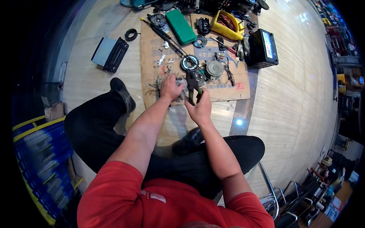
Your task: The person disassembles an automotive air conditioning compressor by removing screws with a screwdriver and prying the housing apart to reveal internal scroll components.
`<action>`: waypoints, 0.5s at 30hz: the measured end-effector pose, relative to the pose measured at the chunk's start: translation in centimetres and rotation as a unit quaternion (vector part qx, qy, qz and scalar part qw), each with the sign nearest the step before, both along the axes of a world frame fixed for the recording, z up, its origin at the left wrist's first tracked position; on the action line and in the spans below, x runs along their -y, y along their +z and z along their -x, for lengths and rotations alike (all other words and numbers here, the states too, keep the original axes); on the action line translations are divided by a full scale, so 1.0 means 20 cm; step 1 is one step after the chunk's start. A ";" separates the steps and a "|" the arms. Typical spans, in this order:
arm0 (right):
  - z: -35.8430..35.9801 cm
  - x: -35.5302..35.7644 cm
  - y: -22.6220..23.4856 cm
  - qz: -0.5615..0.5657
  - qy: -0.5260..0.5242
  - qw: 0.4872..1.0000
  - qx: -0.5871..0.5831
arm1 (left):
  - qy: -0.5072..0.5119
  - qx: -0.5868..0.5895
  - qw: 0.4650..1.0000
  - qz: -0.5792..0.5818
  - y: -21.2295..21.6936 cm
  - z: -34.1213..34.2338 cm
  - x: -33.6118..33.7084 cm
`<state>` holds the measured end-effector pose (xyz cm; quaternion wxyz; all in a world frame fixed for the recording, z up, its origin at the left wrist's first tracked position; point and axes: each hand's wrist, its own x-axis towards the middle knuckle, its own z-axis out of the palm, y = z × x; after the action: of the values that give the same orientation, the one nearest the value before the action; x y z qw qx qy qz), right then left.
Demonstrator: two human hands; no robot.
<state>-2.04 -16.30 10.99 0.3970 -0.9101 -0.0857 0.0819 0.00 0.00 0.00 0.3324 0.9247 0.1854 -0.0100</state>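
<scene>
I sit over a sheet of cardboard (152,49) on the floor, covered with machine parts. My left hand (170,88) presses down on a grey metal part (180,82) at the cardboard's near edge. My right hand (200,108) grips the dark handles of a pair of pliers (192,85), whose jaws point up at that metal part, close beside my left hand. Just beyond lie a round bearing ring (189,62) and a grey round housing (215,68).
A green flat case (180,26), a yellow tray (226,25) of parts and a long dark rod (164,36) lie farther on the cardboard. A black battery box (262,48) stands to the right. A black slatted unit (111,53) sits left. Metal chair legs (272,193) are lower right.
</scene>
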 end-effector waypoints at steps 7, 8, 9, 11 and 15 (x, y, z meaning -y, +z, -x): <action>-0.01 -0.02 0.00 0.082 0.015 0.996 -0.020 | -0.003 0.029 0.999 0.013 -0.03 0.01 -0.03; 0.00 -0.03 0.03 0.038 0.006 0.999 0.002 | 0.000 0.025 1.000 0.007 -0.03 0.01 -0.04; 0.00 -0.03 0.05 -0.004 -0.007 1.000 0.027 | -0.002 0.023 1.000 0.002 -0.03 -0.01 -0.03; 0.01 0.00 -0.06 0.018 0.010 0.999 0.044 | -0.012 0.020 1.000 -0.002 -0.04 0.00 -0.03; 0.00 0.01 -0.15 0.096 0.029 0.995 0.024 | -0.015 0.011 1.000 -0.023 -0.06 -0.01 -0.04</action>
<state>-1.96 -16.60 7.89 0.3031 -0.9430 -0.1130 0.0788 0.14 0.76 -1.15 0.3129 0.9348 0.1682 -0.0002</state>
